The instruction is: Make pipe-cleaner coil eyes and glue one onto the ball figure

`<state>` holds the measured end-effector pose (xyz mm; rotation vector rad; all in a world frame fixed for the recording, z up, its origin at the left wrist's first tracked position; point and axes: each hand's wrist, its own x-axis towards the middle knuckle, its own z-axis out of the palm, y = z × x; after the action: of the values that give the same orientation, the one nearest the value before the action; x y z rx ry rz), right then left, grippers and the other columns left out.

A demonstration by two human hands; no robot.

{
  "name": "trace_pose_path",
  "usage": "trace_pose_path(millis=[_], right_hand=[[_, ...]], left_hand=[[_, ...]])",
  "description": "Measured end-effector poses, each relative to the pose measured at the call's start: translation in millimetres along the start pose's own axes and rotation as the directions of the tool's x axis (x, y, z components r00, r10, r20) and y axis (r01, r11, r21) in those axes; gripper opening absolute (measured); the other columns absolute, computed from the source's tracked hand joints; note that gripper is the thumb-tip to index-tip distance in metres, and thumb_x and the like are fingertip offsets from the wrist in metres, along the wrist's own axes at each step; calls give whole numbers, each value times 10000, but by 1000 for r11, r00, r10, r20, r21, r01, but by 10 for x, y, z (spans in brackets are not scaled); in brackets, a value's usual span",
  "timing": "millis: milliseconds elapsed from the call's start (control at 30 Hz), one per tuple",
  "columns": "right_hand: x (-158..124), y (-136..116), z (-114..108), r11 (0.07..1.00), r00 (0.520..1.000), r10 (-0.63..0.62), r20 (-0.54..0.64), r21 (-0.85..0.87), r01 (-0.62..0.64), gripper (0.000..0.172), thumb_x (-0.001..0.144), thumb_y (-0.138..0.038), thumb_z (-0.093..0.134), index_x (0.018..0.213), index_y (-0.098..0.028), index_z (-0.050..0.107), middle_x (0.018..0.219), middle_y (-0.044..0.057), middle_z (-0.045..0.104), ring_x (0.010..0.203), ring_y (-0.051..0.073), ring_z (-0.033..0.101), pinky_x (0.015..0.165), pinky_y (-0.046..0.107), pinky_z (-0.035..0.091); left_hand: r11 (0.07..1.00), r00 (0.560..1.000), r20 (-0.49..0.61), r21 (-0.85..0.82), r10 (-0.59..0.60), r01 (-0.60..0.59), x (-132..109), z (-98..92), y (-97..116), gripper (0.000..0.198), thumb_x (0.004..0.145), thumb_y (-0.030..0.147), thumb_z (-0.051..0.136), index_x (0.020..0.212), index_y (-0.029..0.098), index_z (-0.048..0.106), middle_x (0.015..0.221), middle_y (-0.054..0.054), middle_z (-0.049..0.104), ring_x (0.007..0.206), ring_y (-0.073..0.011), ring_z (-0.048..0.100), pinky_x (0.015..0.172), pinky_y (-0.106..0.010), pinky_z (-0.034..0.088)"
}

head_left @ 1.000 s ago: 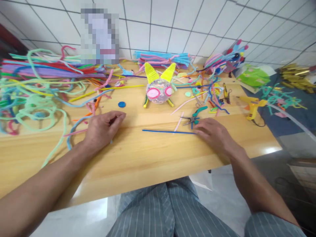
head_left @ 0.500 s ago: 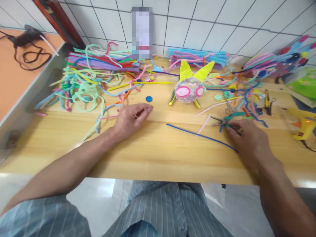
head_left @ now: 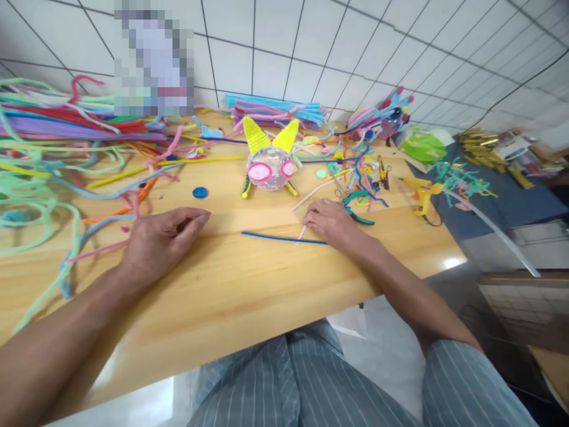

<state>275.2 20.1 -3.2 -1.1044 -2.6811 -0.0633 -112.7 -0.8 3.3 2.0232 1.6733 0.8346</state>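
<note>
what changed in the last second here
The right hand slid left from the teal-handled pliers and now covers the right end of the blue pipe cleaner. The left hand stayed resting on the table; the yellow-eared figure stayed put.

1 left hand (head_left: 160, 240) and 1 right hand (head_left: 331, 224). 1 counter (head_left: 249, 284). 1 straight blue pipe cleaner (head_left: 280, 238), 1 blue disc (head_left: 200, 192), 1 ball figure (head_left: 269, 168) with 2 yellow ears (head_left: 254, 135), 1 teal pliers (head_left: 355, 195), 1 yellow glue gun (head_left: 422, 190).
</note>
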Motion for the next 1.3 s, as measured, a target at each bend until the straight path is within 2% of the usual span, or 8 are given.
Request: trace_pose_path(millis=[267, 400, 600, 800, 967, 1100, 1200, 1300], right_hand=[[0, 22, -196, 949, 995, 99, -5, -302, -96, 209, 1020, -60, 533, 1023, -147, 723, 939, 103, 720, 893, 245, 565, 758, 349, 382], [17, -3, -319, 943, 999, -31, -41, -332, 15, 295, 1028, -43, 480, 1002, -186, 737, 947, 89, 713, 876, 231, 552, 771, 352, 390], [-13, 101, -436, 975, 941, -59, -332, -223, -17, 313, 1046, -49, 458, 1080, -182, 739, 992, 99, 752, 935, 232, 628, 839, 367, 503], [36, -374, -452, 999, 954, -47, -296, -18, 43, 359, 1079, -64, 412, 1287, -180, 681, 1100, 94, 772, 1046, 222, 686, 924, 370, 554], [230, -638, -477, 969, 945, -228, -236, -154, 196, 267, 1108, -149, 470, 1229, -172, 707, 951, 62, 758, 923, 209, 616, 785, 368, 447], [416, -602, -511, 935, 931, -292, -220, -271, 229, 246, 1122, -190, 477, 1089, -189, 720, 861, 35, 710, 901, 207, 546, 774, 375, 362], [521, -586, -547, 936, 936, -291, -200, -259, 236, 275, 1125, -195, 467, 1025, -205, 723, 866, 40, 698, 905, 215, 526, 772, 380, 342], [577, -620, -558, 947, 936, -297, -188, -185, 263, 287, 1118, -172, 461, 1019, -200, 729, 888, 62, 702, 934, 233, 518, 778, 399, 337]], left_hand=[[999, 999, 9, 36, -32, 32, 27, -11, -8, 387, 920, 480, 571, 1011, 201, 823, 899, -14, 855, 730, -174, 744, 708, -241, 542], [1000, 1000, 5, 27, -15, 14, 23, 2, -3, 383, 915, 487, 561, 996, 213, 815, 943, -18, 862, 773, -194, 774, 752, -268, 574], [1000, 1000, 1, 13, 3, -3, 18, 27, -21, 407, 909, 506, 565, 981, 201, 825, 887, -37, 858, 728, -206, 776, 702, -271, 566], [999, 999, -21, 8, 40, -40, 25, 68, -76, 396, 914, 510, 576, 975, 213, 830, 899, -42, 859, 750, -227, 790, 703, -289, 570], [998, 999, -37, -49, 39, -41, 6, 21, 35, 359, 909, 490, 615, 963, 202, 822, 969, -68, 855, 837, -238, 780, 806, -321, 581], [963, 987, 140, -245, -78, 111, -13, -79, 295, 369, 876, 548, 665, 887, 200, 786, 811, -38, 772, 708, -178, 663, 659, -270, 509], [911, 925, 373, -351, -78, 218, -5, -150, 516, 362, 856, 548, 711, 833, 191, 763, 669, 4, 629, 613, -130, 522, 576, -241, 418], [870, 863, 501, -396, -65, 295, 0, -177, 718, 345, 851, 534, 729, 857, 192, 772, 652, 20, 572, 583, -109, 439, 543, -235, 349]])
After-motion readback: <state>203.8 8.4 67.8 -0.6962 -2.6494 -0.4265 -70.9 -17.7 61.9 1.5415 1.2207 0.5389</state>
